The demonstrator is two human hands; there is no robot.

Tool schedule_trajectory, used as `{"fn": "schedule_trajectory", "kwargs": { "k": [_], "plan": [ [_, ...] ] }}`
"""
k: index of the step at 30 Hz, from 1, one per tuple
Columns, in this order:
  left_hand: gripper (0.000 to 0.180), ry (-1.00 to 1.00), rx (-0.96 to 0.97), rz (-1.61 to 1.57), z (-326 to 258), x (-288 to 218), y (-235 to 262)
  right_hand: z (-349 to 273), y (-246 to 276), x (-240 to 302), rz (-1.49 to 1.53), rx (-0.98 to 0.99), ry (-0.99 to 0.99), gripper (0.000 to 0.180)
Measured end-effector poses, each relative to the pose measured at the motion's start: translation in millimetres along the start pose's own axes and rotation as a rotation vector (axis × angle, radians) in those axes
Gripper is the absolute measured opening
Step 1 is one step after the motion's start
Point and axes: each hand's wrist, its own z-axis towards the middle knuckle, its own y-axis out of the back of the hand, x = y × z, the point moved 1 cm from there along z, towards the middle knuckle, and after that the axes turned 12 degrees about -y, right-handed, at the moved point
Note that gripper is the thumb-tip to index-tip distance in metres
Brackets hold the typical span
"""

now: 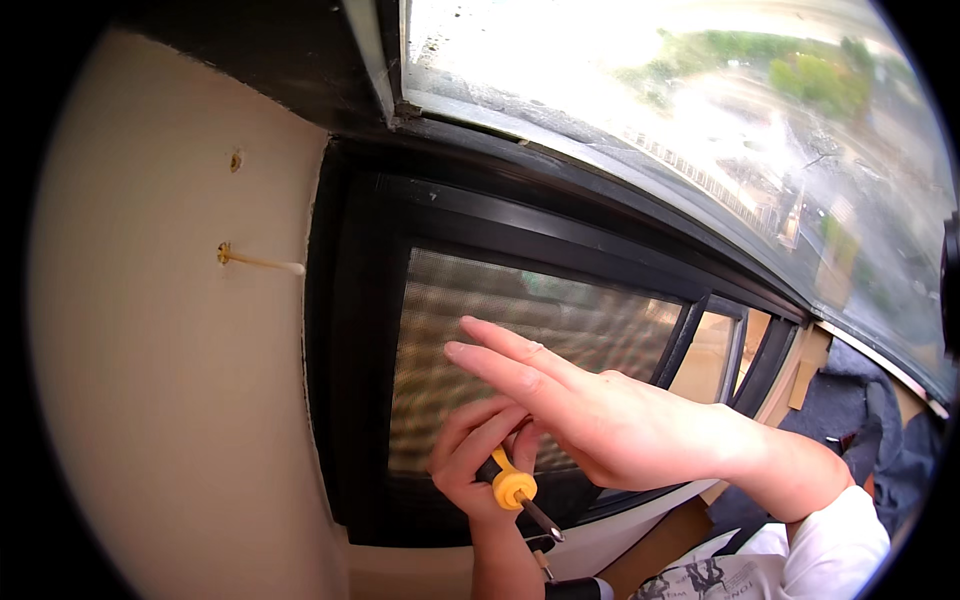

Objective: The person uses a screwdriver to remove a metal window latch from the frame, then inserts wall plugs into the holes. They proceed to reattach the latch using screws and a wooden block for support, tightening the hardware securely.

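My left hand [478,455] is closed around a screwdriver [513,488] with a black and yellow handle. Its dark metal shaft points down and to the right, toward my body. Just above it, my right hand [600,410] reaches in from the right with two fingers stretched out to the left. Its other fingers are partly hidden behind the palm, close to the screwdriver handle. Behind both hands stands a black-framed sliding window with a mesh screen [560,310]; whether a hand touches the mesh I cannot tell.
On the beige wall [150,380] at left, a thin pale rod [262,262] sticks out of a yellowish wall plug [224,253]. A small hole [235,160] is above it. Bright glass [650,100] fills the upper right. Dark grey cloth [860,390] lies at right.
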Motion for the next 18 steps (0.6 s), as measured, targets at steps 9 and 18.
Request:
{"fn": "schedule_trajectory", "kwargs": {
  "k": [9, 18],
  "plan": [
    [0.011, -0.092, -0.032, 0.064, 11, -3, 14, 1, -7, -16, -0.303, -0.530, 0.361, 0.013],
    [0.022, -0.093, -0.608, 0.097, 82, 14, 23, 76, -2, 61, -0.083, -0.956, 0.709, 0.018]
  ]
}}
